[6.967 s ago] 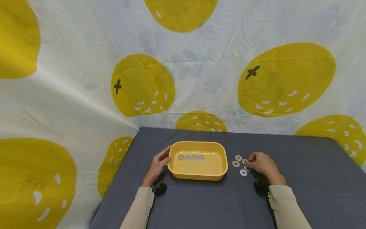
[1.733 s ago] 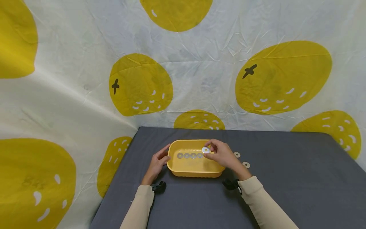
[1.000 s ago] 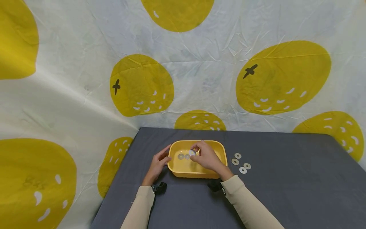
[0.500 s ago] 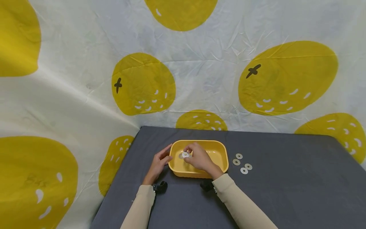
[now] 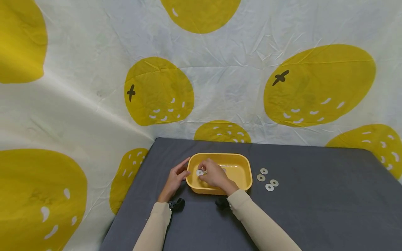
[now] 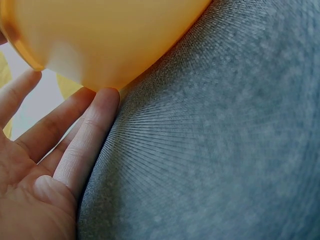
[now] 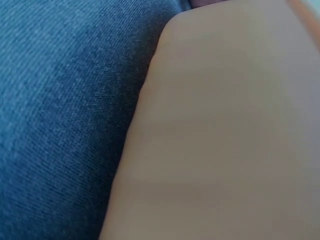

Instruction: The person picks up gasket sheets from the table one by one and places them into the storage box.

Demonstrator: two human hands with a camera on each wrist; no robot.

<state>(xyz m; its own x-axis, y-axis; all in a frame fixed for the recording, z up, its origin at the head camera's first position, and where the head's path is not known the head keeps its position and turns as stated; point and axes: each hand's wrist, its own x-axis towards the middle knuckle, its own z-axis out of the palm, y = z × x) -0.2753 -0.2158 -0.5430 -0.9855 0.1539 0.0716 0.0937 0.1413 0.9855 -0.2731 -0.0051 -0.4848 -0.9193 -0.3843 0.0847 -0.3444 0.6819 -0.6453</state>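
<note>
A yellow plastic basin (image 5: 237, 191) stands on the dark cloth. At its left end, my left hand (image 5: 173, 179) holds it, thumb over the rim and fingers along the outer wall; the left wrist view shows those fingers (image 6: 80, 145) against the wall. My right hand (image 5: 216, 174) reaches inside, pinching a flat metal washer (image 5: 200, 172) between thumb and forefinger, low over the left end of a row of washers. That hand hides most of the row; one washer (image 5: 224, 170) shows to its right. A blurred pale surface fills most of the right wrist view.
To the right of the basin, several loose washers (image 5: 269, 187) lie flat on the table cloth (image 5: 314, 195). Behind the table hangs a white curtain (image 5: 226, 87) printed with yellow fruit, and it also runs along the left side.
The right hand picked up a washer from the loose group, carried it into the basin, then moved left along the row to its left end. The left hand stays at the rim.
</note>
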